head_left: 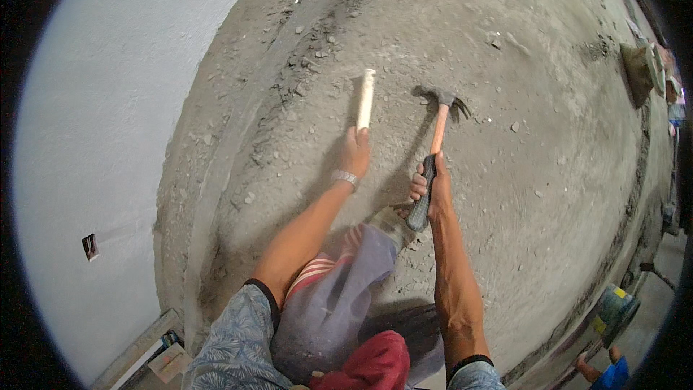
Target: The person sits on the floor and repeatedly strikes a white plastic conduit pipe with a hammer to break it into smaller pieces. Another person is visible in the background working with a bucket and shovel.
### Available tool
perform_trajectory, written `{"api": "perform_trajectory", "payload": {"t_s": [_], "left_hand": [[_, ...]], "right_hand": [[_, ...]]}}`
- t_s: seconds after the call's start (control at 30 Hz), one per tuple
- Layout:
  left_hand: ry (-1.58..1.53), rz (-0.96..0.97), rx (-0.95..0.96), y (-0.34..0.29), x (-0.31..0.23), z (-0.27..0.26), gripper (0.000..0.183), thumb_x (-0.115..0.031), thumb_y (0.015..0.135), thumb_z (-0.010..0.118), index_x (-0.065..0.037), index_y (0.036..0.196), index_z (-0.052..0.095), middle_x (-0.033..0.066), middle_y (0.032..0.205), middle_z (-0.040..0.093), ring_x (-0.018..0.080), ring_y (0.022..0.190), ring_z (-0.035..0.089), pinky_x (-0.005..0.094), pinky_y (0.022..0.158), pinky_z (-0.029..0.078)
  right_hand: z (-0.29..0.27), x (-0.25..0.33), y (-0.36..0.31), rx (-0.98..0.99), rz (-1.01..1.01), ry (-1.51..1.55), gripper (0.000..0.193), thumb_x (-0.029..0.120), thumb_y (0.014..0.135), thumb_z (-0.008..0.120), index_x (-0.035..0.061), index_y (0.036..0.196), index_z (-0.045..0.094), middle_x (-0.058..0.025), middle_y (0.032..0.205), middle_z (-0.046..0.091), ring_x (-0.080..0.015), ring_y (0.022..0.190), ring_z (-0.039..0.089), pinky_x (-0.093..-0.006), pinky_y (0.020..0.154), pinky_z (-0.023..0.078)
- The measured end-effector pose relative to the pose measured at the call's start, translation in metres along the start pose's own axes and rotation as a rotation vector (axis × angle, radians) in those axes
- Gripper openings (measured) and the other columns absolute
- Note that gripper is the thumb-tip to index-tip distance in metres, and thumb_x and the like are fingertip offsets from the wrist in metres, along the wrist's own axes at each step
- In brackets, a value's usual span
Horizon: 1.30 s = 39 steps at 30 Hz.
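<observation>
My left hand [354, 153] is closed around the lower end of a straight cream-coloured rod [367, 97]. The rod points away from me over rough grey concrete [498, 173]; whether its far end touches the surface I cannot tell. To its right, my right hand [435, 186] grips a claw hammer [439, 126] by its black grip. The hammer's dark head is up and level with the rod's far half, apart from it, with the claw toward the right. Below my hands are my bent leg in greyish trousers [328, 310] and a dusty shoe [393, 225].
A pale wall [137, 101] with a small box opening [90, 247] rises on the left. Beside it a shallow groove [238, 141] runs through the concrete, edged with loose chips. A bucket [639, 72] stands far right. Lower right are a dark container [613, 314] and another person's blue clothing [613, 375].
</observation>
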State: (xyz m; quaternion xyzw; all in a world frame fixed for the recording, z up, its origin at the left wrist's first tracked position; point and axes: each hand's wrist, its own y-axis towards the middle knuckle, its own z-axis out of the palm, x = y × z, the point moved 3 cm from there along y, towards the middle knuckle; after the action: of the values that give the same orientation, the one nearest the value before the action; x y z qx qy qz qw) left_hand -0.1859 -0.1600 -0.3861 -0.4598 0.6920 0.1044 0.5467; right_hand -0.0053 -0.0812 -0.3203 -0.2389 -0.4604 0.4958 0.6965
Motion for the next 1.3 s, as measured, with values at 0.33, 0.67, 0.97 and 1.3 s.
{"api": "perform_trajectory", "payload": {"t_s": [0.33, 0.67, 0.97, 1.3], "left_hand": [[0.093, 0.051, 0.045, 0.002, 0.001, 0.010, 0.037, -0.041, 0.098, 0.038, -0.006, 0.091, 0.047, 0.0011, 0.063, 0.049, 0.0124, 0.046, 0.048, 0.0287, 0.041, 0.040], [-0.218, -0.156, 0.111, 0.008, -0.033, -0.007, 0.040, -0.044, 0.098, 0.037, -0.006, 0.096, 0.048, 0.0010, 0.064, 0.048, 0.0091, 0.045, 0.046, 0.0268, 0.039, 0.040], [-0.264, -0.208, 0.071, 0.013, -0.028, -0.009, 0.043, -0.045, 0.097, 0.038, -0.004, 0.106, 0.047, 0.0006, 0.064, 0.048, 0.0091, 0.045, 0.045, 0.0266, 0.039, 0.039], [-0.477, -0.255, 0.125, 0.005, -0.027, -0.003, 0.044, -0.046, 0.097, 0.037, -0.005, 0.107, 0.048, -0.0006, 0.061, 0.045, 0.0092, 0.043, 0.043, 0.0265, 0.039, 0.039]], "right_hand": [[0.001, -0.008, 0.015, -0.082, -0.206, -0.080, 0.020, 0.024, 0.090, 0.058, 0.0081, 0.095, 0.046, -0.0020, 0.062, 0.049, -0.0121, 0.043, 0.045, -0.0281, 0.038, 0.041], [0.064, 0.056, -0.020, -0.238, -0.842, -0.673, 0.016, 0.015, 0.089, 0.058, 0.0036, 0.094, 0.048, -0.0012, 0.062, 0.050, -0.0103, 0.045, 0.049, -0.0274, 0.042, 0.042], [0.065, 0.020, 0.044, -0.112, -0.738, -1.314, 0.028, 0.019, 0.085, 0.059, -0.0009, 0.102, 0.050, -0.0244, 0.077, 0.060, -0.0416, 0.073, 0.061, -0.0452, 0.064, 0.046], [0.093, 0.022, 0.013, -0.258, -0.922, -0.915, 0.022, 0.014, 0.085, 0.058, -0.0013, 0.096, 0.047, -0.0220, 0.072, 0.060, -0.0388, 0.064, 0.061, -0.0432, 0.058, 0.046]]}}
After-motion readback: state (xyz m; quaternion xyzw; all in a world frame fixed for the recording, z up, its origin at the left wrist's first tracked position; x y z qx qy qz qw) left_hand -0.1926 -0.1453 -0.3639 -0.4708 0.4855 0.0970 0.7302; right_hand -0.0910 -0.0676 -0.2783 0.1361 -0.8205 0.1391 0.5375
